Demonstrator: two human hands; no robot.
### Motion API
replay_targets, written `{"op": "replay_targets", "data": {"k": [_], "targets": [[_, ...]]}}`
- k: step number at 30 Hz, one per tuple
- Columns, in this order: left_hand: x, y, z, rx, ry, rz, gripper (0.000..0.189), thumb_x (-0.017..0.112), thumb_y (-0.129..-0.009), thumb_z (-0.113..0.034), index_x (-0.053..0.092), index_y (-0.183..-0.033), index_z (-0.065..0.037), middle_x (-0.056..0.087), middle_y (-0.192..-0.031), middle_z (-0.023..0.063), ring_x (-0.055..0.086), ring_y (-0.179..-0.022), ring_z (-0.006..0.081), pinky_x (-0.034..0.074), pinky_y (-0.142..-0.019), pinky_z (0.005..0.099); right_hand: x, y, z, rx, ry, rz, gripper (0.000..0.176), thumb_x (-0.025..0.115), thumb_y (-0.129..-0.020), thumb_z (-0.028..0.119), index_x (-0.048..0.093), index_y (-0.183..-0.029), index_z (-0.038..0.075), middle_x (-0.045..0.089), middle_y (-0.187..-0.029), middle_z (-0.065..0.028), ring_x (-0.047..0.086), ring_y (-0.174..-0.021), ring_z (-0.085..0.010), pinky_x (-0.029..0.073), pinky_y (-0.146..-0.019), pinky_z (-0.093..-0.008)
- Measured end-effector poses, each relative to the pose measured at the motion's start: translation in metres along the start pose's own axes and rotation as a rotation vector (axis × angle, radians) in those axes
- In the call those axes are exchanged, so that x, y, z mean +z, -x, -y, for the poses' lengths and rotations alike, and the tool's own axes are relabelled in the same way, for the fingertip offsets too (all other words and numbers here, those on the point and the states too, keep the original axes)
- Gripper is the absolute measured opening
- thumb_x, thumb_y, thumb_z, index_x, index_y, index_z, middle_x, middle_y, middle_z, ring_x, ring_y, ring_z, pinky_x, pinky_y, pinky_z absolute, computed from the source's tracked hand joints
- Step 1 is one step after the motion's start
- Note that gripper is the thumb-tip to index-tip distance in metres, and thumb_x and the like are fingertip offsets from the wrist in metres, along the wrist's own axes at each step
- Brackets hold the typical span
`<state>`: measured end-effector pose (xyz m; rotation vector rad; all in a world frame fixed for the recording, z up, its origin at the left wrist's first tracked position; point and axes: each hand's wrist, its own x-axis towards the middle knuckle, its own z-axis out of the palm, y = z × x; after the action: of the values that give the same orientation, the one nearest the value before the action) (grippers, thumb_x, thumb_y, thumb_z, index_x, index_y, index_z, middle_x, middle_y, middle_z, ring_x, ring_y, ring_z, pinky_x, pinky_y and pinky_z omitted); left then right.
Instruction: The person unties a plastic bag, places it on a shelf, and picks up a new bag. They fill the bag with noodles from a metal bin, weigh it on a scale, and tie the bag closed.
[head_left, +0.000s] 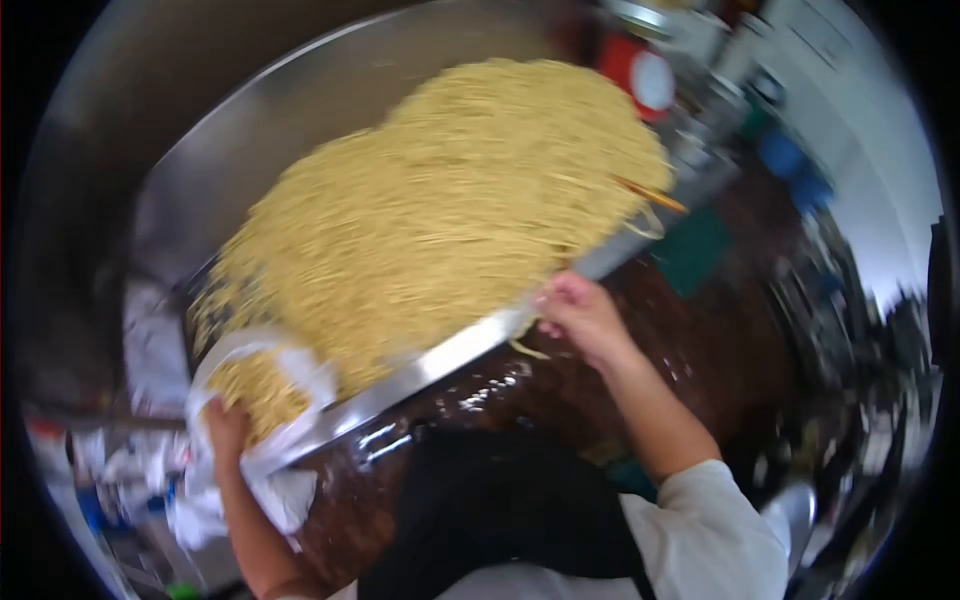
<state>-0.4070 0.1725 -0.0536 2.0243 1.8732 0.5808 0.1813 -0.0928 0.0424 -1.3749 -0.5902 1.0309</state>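
A large heap of thin yellow noodles [440, 210] spreads over the metal table. At its lower left, a white plastic bag [318, 378] stands with its mouth apart and yellow noodles [270, 395] inside. My left hand [228, 428] grips the near rim of this bag, its fingertips against the noodles. My right hand [572, 308] is at the table's front edge with the fingers curled together; motion blur hides what is between them. Beside it, a loose noodle strand [528, 350] hangs over the edge.
The metal table rim [460, 352] runs diagonally before me. An orange stick-like thing [655, 195] lies at the heap's right end. A red scale-like object with a white dial [652, 82] stands behind. White bags [285, 500] lie lower left. The brown floor [700, 350] looks wet.
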Motion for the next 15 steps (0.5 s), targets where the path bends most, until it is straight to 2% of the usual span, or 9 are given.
{"op": "replay_targets", "data": {"k": [1,2,3,5,7,9,10,12,15], "targets": [[0.009,-0.012,0.023,-0.089,0.177,0.007,0.029,0.059,-0.083,-0.023,0.054,-0.092,0.003,0.057,-0.079,0.0164,0.056,-0.063,0.0242,0.045,-0.053,0.0412,-0.024,0.009,-0.011,0.014,0.032,-0.095,0.015,0.071,-0.088,0.018,0.061,-0.093,0.007,0.06,-0.076,0.0004,0.054,-0.063,-0.0057,0.043,-0.054,-0.0229],[0.0,-0.004,-0.023,-0.29,0.342,0.072,0.031,0.057,-0.085,-0.025,0.052,-0.095,0.004,0.055,-0.076,0.0149,0.055,-0.063,0.0244,0.044,-0.053,0.0409,-0.055,0.015,-0.029,-0.003,0.079,-0.147,0.016,0.07,-0.087,0.015,0.062,-0.097,0.007,0.061,-0.077,0.0009,0.054,-0.064,-0.0055,0.044,-0.055,-0.0215],[0.023,-0.045,0.064,-0.023,-0.008,-0.024,0.033,0.054,-0.088,-0.027,0.051,-0.098,0.004,0.053,-0.073,0.0125,0.054,-0.061,0.0226,0.042,-0.051,0.0392,-0.086,0.023,-0.045,-0.014,0.129,-0.192,0.017,0.07,-0.087,0.013,0.062,-0.101,0.006,0.062,-0.079,0.0014,0.055,-0.064,-0.0053,0.045,-0.057,-0.0202],[0.015,-0.019,-0.001,-0.117,0.142,0.01,0.045,0.052,-0.091,-0.03,0.052,-0.113,0.009,0.062,-0.091,0.0201,0.06,-0.081,0.0333,0.048,-0.068,0.044,-0.131,0.047,-0.066,-0.132,0.09,-0.401,0.017,0.07,-0.087,0.012,0.063,-0.1,0.005,0.063,-0.079,0.0012,0.054,-0.064,-0.0043,0.043,-0.057,-0.0192],[0.032,-0.035,0.022,0.153,-0.289,-0.278,0.051,0.052,-0.093,-0.032,0.05,-0.124,0.009,0.059,-0.118,0.0276,0.059,-0.104,0.0381,0.048,-0.085,0.0438,-0.184,0.075,-0.076,-0.124,0.164,-0.627,0.015,0.069,-0.086,0.01,0.064,-0.097,0.001,0.063,-0.082,0.0012,0.056,-0.072,-0.0045,0.047,-0.065,-0.0214],[0.026,-0.034,0.006,0.133,-0.333,-0.238,0.053,0.051,-0.092,-0.031,0.048,-0.129,0.008,0.057,-0.119,0.0291,0.058,-0.105,0.0413,0.049,-0.084,0.0476,-0.236,0.11,-0.071,-0.201,0.407,-0.939,0.011,0.068,-0.087,0.011,0.066,-0.093,0.002,0.064,-0.08,0.0008,0.056,-0.071,-0.0045,0.047,-0.065,-0.0226],[0.02,-0.038,0.014,0.16,-0.328,-0.217,0.053,0.051,-0.092,-0.031,0.048,-0.129,0.008,0.057,-0.119,0.0291,0.058,-0.105,0.0413,0.049,-0.084,0.0476,-0.266,0.131,-0.064,-0.212,0.469,-1.054,0.011,0.068,-0.087,0.013,0.067,-0.091,0.002,0.064,-0.079,0.0,0.056,-0.07,-0.0056,0.048,-0.065,-0.0241],[0.01,-0.053,0.027,0.721,-0.84,-0.248,0.049,0.058,-0.086,-0.055,0.066,-0.101,-0.009,0.068,-0.094,0.0131,0.065,-0.082,0.0383,0.053,-0.07,0.0517,-0.333,0.181,-0.049,-0.251,0.74,-1.271,0.014,0.067,-0.088,0.016,0.068,-0.09,0.002,0.065,-0.076,-0.0041,0.058,-0.069,-0.0105,0.049,-0.065,-0.0286],[0.002,-0.036,0.003,0.511,-0.839,-0.128,0.043,0.051,-0.092,-0.047,0.066,-0.098,-0.007,0.068,-0.096,0.0141,0.065,-0.08,0.0351,0.053,-0.07,0.0502,-0.421,0.278,-0.015,-0.068,1.22,-1.576,0.019,0.07,-0.083,0.02,0.067,-0.093,0.004,0.067,-0.084,-0.0164,0.065,-0.075,-0.0307,0.051,-0.069,-0.0394]]}}
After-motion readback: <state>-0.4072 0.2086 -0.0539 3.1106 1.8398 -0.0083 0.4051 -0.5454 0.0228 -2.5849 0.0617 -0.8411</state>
